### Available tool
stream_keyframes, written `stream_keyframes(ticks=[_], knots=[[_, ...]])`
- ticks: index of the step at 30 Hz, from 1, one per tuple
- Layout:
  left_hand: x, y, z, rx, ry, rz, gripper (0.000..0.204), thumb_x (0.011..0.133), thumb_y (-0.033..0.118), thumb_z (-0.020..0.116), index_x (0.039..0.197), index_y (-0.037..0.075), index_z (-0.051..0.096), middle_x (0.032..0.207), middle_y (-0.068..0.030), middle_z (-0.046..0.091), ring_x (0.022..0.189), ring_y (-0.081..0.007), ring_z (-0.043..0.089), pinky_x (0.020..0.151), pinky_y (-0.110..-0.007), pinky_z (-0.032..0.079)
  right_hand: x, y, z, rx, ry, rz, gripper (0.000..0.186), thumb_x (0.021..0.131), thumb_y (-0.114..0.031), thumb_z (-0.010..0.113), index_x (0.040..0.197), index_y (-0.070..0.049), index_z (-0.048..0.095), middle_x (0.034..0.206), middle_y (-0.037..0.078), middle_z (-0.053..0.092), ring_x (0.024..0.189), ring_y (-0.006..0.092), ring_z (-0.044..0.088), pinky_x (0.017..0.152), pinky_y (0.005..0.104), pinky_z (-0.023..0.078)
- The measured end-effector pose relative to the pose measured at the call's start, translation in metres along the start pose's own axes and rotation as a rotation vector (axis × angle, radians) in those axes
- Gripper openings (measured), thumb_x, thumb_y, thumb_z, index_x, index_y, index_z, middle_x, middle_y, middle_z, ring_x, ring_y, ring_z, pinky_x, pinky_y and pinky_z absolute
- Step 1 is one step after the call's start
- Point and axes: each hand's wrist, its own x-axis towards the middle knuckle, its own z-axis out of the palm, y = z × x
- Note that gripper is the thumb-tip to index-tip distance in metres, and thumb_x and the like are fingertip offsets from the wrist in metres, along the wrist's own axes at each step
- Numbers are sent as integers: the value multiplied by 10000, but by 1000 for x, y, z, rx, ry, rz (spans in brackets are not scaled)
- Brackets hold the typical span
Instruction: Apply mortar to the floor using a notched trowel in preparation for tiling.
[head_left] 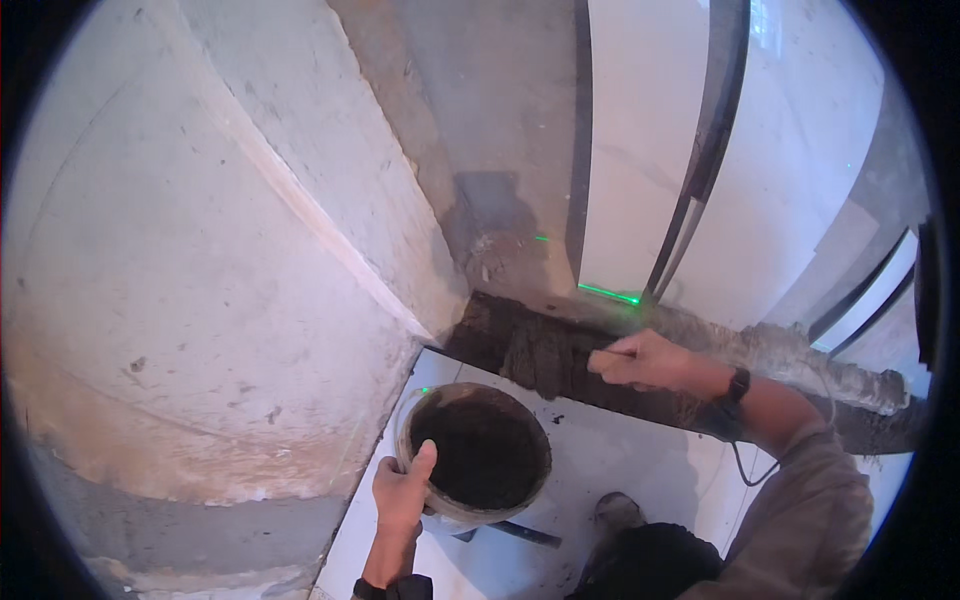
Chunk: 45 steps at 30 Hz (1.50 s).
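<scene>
My left hand [402, 487] grips the near left rim of a round bucket [545, 440], its thumb over the edge. Dark wet mortar [485, 450] lies inside the bucket. My right hand [645, 362] is closed around the pale handle of a trowel [604, 360], just above the dark strip of mortar [480, 335] along the foot of the wall. The trowel's blade is smeared with mortar and hard to tell from the strip under it.
White floor tiles [640, 460] lie around the bucket, with a dark bar [527, 534] beside its base. A bare plastered wall [200, 300] rises at left. Tall white panels [640, 150] stand at the back, crossed by a green laser line. A cable [742, 465] runs under my right forearm.
</scene>
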Motion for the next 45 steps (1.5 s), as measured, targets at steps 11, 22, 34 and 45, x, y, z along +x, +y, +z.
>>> stream_keyframes(ticks=[11,22,34,45], knots=[[-7,-1,-12,-9,20,27,587,717,479,805,841,-28,536,756,-48,542,652,-122,499,535,-268,432,161,13,47,-1146,264,-371,191,809,-132,534,972,-72,614,905,165,644,850,351,650,676,478,521],[-12,-24,-33,-173,-1,-68,519,749,408,804,874,-12,526,802,-58,543,677,-129,487,558,-278,433,205,26,35,-822,-48,-338,378,935,-340,410,1021,-20,592,1014,241,621,945,429,587,825,504,448],[-20,-27,-51,-198,-38,-116,640,755,446,782,1025,-55,490,895,-131,594,712,-186,602,555,-305,514,62,113,29,-336,250,-111,337,945,-342,478,1049,-33,566,868,252,622,825,422,622,715,465,486],[-24,-28,-46,-265,-68,-68,547,826,349,735,1135,-50,522,1033,-136,623,909,-213,612,789,-331,510,31,152,92,-498,-24,-295,333,885,-272,529,1103,-22,508,970,226,554,902,397,569,759,487,473]])
